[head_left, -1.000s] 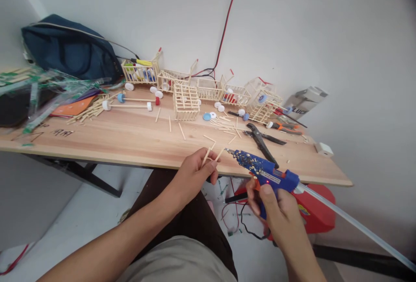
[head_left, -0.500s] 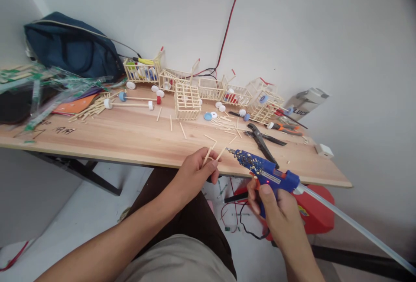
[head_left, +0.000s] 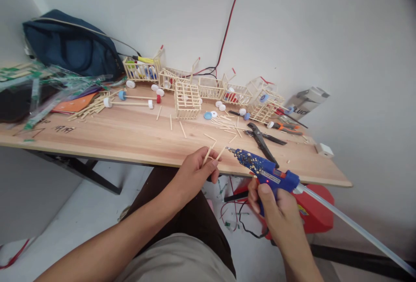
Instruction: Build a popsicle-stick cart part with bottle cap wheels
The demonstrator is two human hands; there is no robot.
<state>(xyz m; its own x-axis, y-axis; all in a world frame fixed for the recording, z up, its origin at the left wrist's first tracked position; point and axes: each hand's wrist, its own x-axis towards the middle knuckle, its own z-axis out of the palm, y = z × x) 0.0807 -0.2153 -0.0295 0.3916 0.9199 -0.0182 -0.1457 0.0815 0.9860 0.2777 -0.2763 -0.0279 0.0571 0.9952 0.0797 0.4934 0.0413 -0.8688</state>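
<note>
**Change noted.** Almost none over the last second. My left hand [head_left: 195, 173] has stayed at the near edge of the long pale wooden table [head_left: 130, 139], and the nozzle of the blue plastic hot-glue gun [head_left: 266, 171] has held just beside the stick tips. I judge the gluing to be paused with the nozzle at the joint; I cannot tell whether any glue has been laid.

**Hands.**
- Left hand: fingers closed narrow, pinching the thin pale wooden sticks [head_left: 208, 155].
- Right hand [head_left: 276, 208]: wrapped around the gun's grip, one finger near the orange trigger, below the table edge.

**Count.**
- Sticks in my pinch: two ends show above the fingers.
- Glue gun: one, with one clear glue rod [head_left: 351, 225] trailing from its rear.
- Stick-built lattice cages [head_left: 186, 100]: six that I can make out, ranged along the wall side.
- Stick axles with caps on the ends [head_left: 128, 104]: two, left of the cages.
- Black-handled cutters [head_left: 261, 141]: one, just beyond the gun.
- Orange-handled tool [head_left: 282, 127]: one.
- Navy fabric bag [head_left: 71, 48]: one, far left corner.
- Red cable [head_left: 227, 22]: one, running up the wall.
- Loose sticks and round caps: scattered, too many and too small to count.
</note>
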